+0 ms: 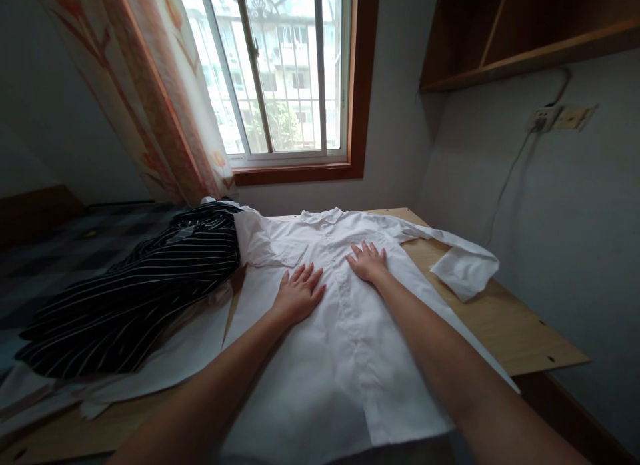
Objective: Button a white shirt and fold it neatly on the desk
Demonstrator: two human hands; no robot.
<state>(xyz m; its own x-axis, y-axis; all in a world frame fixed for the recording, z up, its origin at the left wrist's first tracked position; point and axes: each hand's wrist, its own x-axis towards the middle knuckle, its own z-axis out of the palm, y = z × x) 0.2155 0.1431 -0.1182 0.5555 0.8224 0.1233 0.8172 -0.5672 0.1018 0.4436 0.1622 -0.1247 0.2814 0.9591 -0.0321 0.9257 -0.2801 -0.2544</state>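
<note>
The left hand (pixel 298 295) lies flat and released, fingers spread, at 10 o'clock from the middle of the white button-front shirt (pixel 310 358); the right hand (pixel 367 260), also flat and loose, rests at 1. The shirt lies on a wooden board (pixel 520 325), collar (pixel 323 216) at 12. A black striped garment (pixel 145 291) sits at 9.

Both bare forearms (pixel 430 338) reach in from the near edge of the tabletop (pixel 475 305), slanting inward. Left hand (pixel 299 297): palm down, flat, fingers loosely fanned toward far edge, thumb angled toward the other side. Right hand (pixel 369 261): likewise palm down, slightly closer to far edge, fingers parted, thumb inward. Hands near each other, apart.
</note>
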